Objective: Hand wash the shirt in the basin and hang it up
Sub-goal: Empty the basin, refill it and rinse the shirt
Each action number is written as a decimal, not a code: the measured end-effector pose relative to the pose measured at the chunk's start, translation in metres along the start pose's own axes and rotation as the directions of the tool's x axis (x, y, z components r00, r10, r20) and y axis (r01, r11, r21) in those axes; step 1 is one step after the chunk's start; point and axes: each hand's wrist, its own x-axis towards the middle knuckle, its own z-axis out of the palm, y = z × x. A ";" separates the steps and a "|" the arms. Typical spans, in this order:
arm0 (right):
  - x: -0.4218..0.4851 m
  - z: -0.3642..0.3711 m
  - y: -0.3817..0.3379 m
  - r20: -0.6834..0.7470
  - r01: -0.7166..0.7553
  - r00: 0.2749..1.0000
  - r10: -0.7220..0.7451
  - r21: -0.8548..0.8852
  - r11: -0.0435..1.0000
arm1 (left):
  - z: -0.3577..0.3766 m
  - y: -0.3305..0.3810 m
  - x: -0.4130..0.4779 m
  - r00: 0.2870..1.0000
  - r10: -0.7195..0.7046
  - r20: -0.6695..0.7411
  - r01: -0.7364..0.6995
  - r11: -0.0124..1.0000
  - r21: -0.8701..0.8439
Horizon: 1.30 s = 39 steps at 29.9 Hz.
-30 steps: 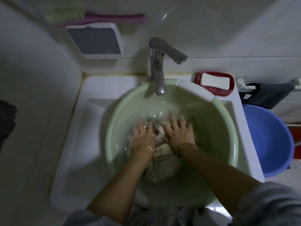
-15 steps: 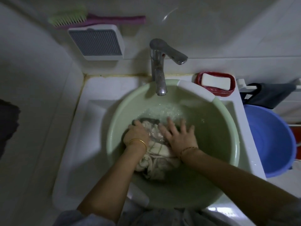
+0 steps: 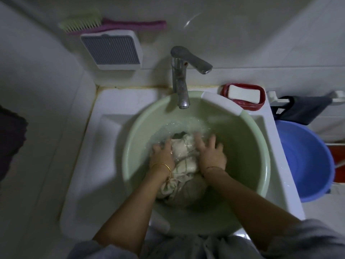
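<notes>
Pale-green basin [image 3: 141, 131] holds the wet cream shirt [image 3: 183, 156] in water; I see the left hand [image 3: 162, 155] curled into its cloth, the right hand [image 3: 211, 156] pressing it with spread fingers [image 3: 212, 142].

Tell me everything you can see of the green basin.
The basin is round, pale green and plastic-looking, with a white grip patch on its far rim. It sits upright in the white sink, under the tap, holding shallow water and a bunched wet cream shirt. Inside it the left hand grips the shirt; the right hand presses it.
</notes>
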 end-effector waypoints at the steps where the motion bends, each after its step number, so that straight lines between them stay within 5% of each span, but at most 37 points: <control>1: -0.002 0.002 -0.007 0.003 -0.042 0.999 0.043 0.247 0.968 | -0.002 0.002 0.000 1.000 -0.003 0.010 0.005 0.962 -0.272; 2: -0.004 0.000 -0.014 0.004 -0.066 0.997 0.073 0.480 0.875 | -0.006 0.005 0.001 0.999 -0.038 -0.001 0.031 0.837 -0.547; 4: -0.006 -0.011 -0.025 0.039 -0.069 0.997 0.062 0.792 0.607 | -0.018 0.007 0.002 0.981 -0.170 0.097 0.158 0.393 -0.906; 6: -0.015 -0.020 -0.032 -0.045 0.092 0.994 -0.098 0.824 0.559 | -0.035 0.017 -0.004 0.934 -0.189 0.304 0.304 -0.027 -0.952; 8: -0.026 -0.028 -0.043 -0.196 0.276 0.961 -0.197 0.755 0.596 | -0.043 0.024 -0.014 0.922 -0.092 0.377 0.346 -0.243 -0.906; 10: -0.035 -0.030 -0.056 -0.318 0.380 0.924 -0.213 0.691 0.615 | -0.048 0.035 -0.034 0.945 -0.041 0.324 0.297 -0.299 -0.907; 14: -0.030 -0.036 -0.066 -0.441 0.372 0.891 -0.104 0.581 0.724 | -0.047 0.038 -0.047 0.934 0.027 0.356 0.357 -0.063 -0.932; 17: -0.012 -0.045 -0.056 -0.313 0.197 0.950 -0.010 0.574 0.795 | -0.046 0.052 -0.042 0.921 -0.089 0.380 0.388 0.116 -0.914; 20: 0.013 -0.051 -0.031 -0.215 -0.021 0.962 0.170 0.561 0.828 | -0.046 0.067 -0.038 0.954 -0.027 0.299 0.291 0.335 -0.896; 21: 0.019 -0.050 -0.020 -0.223 -0.056 0.957 0.187 0.490 0.870 | -0.048 0.064 -0.035 0.969 -0.053 0.243 0.240 0.454 -0.858; 23: 0.022 -0.042 -0.003 -0.204 -0.059 0.970 0.128 0.316 0.947 | -0.049 0.046 -0.026 0.988 -0.096 -0.124 -0.002 0.784 -0.621; 24: 0.018 -0.036 0.002 -0.147 -0.024 0.987 0.061 0.241 0.970 | -0.053 0.036 -0.024 0.971 -0.027 -0.236 -0.097 0.863 -0.496; 25: 0.013 -0.029 0.004 -0.089 0.032 0.996 -0.017 0.169 0.985 | -0.056 0.028 -0.026 0.984 0.044 -0.172 -0.111 0.912 -0.396; 28: -0.005 -0.006 -0.001 0.093 0.228 0.971 -0.221 -0.067 0.971 | -0.051 0.005 -0.030 0.948 0.120 0.294 -0.158 0.982 0.107; 31: -0.008 0.012 -0.003 0.188 0.374 0.924 -0.333 -0.265 0.889 | -0.031 -0.011 -0.034 0.935 0.097 0.342 -0.275 0.806 0.525; 35: 0.005 0.010 0.011 0.092 0.314 0.947 -0.308 -0.470 0.825 | -0.010 -0.008 -0.022 0.975 0.053 0.214 -0.151 0.868 0.473; 39: 0.000 0.014 0.011 -0.062 0.081 0.993 -0.096 -0.209 0.975 | -0.002 -0.007 -0.018 0.990 0.101 0.097 -0.118 0.975 0.186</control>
